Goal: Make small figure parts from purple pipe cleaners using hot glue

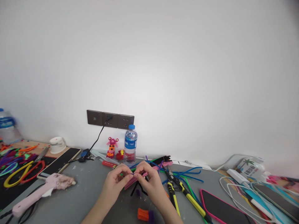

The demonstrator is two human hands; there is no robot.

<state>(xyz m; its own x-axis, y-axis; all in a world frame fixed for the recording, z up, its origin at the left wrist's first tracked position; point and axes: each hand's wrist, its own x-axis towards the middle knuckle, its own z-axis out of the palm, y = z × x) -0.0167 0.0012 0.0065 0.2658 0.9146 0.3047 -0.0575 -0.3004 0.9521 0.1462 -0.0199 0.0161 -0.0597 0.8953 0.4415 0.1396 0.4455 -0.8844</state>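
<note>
My left hand (119, 179) and my right hand (147, 177) meet above the grey table, thumbs and forefingers pinched together. Between the fingertips a thin bit of purple pipe cleaner (133, 173) just shows; the fingers hide most of it. Behind and below the hands lie pink pipe cleaners (130, 184) and black ones (134, 188). A small purple piece (138, 193) rests under the hands. Nearer to me is an orange coiled piece (143, 214) with a purple piece (151, 216) against its right side.
Yellow-black pliers (175, 183) and blue pipe cleaners (190, 172) lie right, beside a pink-edged phone (221, 207). A pink glue gun (44, 193), scissors (31, 174) and another phone (59, 163) lie left. A water bottle (130, 146) and pipe-cleaner figure (111, 148) stand by the wall.
</note>
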